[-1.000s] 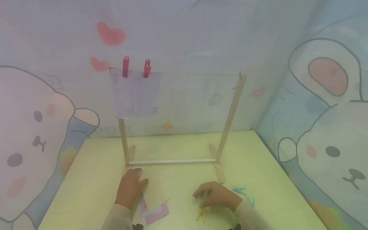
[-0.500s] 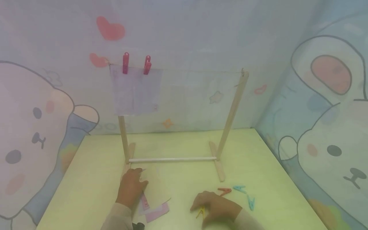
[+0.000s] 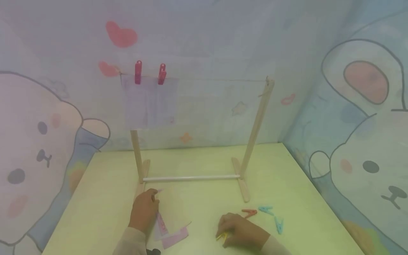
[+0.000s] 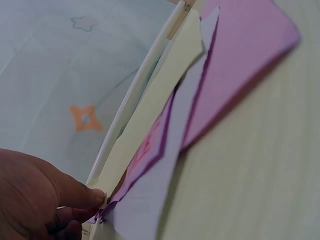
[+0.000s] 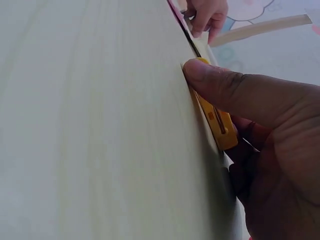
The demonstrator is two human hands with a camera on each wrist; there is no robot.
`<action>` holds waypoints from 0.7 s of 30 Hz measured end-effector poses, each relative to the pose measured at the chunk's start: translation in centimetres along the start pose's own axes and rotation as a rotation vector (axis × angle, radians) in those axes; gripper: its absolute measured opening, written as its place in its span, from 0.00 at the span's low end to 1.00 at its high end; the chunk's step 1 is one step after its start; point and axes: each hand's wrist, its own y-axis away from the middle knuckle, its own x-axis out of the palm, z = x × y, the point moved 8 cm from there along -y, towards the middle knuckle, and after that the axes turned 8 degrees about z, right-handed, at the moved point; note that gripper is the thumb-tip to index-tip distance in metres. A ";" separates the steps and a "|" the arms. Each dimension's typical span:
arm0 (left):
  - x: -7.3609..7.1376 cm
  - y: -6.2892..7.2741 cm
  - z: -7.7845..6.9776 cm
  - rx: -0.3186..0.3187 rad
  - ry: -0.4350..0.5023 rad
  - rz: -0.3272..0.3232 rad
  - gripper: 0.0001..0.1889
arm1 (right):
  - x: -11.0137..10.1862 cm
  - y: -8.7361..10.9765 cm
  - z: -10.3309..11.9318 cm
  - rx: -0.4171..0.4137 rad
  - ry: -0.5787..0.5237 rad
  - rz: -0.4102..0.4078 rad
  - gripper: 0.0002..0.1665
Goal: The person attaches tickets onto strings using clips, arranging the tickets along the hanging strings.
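My left hand (image 3: pixel 144 209) is at the left foot of a small wooden drying rack. In the left wrist view its thumb and fingers pinch the end of a pale yellow cloth (image 4: pixel 155 95). Below that lie a whitish cloth (image 4: pixel 150 205), a printed lilac cloth (image 4: pixel 150 145) and a folded pink cloth (image 4: pixel 245 50). My right hand (image 3: pixel 240 230) pinches a yellow clothespin (image 5: pixel 220 125) low over the tabletop, thumb along its top side. The other fingers are partly hidden behind it.
A lilac cloth (image 3: pixel 149 102) hangs from the line under two red clothespins (image 3: pixel 138 72). The rack's right post (image 3: pixel 256 129) and white crossbar (image 3: pixel 191 178) stand behind the hands. An orange-red clothespin (image 3: pixel 249 212) and two blue clothespins (image 3: pixel 279 225) lie beyond the right hand.
The right hand shifted down, uncovering the orange-red clothespin, and its fingers closed in on the yellow clothespin. The left thumb has drawn in toward the fingers at the cloth.
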 end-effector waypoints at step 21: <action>-1.2 0.3 -0.3 -0.029 0.041 -0.116 0.13 | -0.5 -1.6 0.6 0.048 0.257 -0.010 0.15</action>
